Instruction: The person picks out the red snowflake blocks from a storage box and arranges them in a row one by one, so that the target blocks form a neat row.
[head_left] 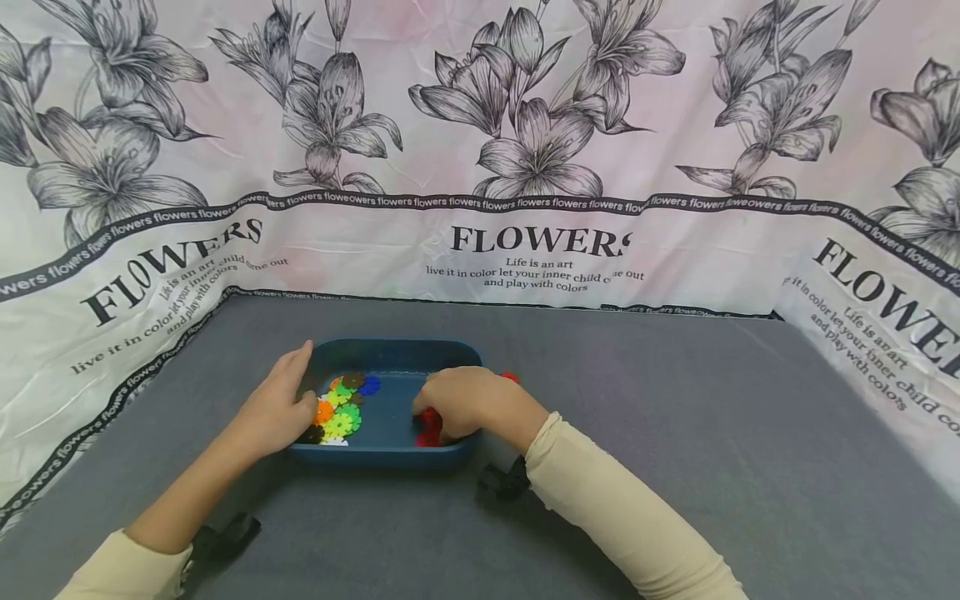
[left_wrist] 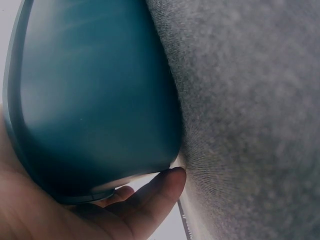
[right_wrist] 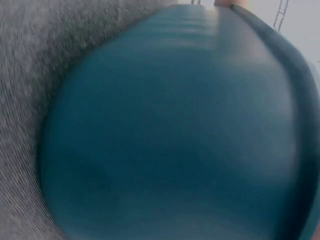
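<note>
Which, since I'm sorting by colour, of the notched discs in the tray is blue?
The blue disc sits at the back right of the pile near the left hand, beside a brown disc; it alone is blue.

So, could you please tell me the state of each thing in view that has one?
Dark teal rounded rectangular tray: upright, open-topped, on the grey tabletop
Multicoloured flat notched discs: loose, overlapping, at the tray's left end
Small red pieces inside the tray: partly covered
Red piece outside the tray: partly hidden
Bare left hand: gripping the tray's left end
Bare right hand: inside the tray, fingers bent, hold unclear
White flower-printed cloth: hanging, creased
</note>
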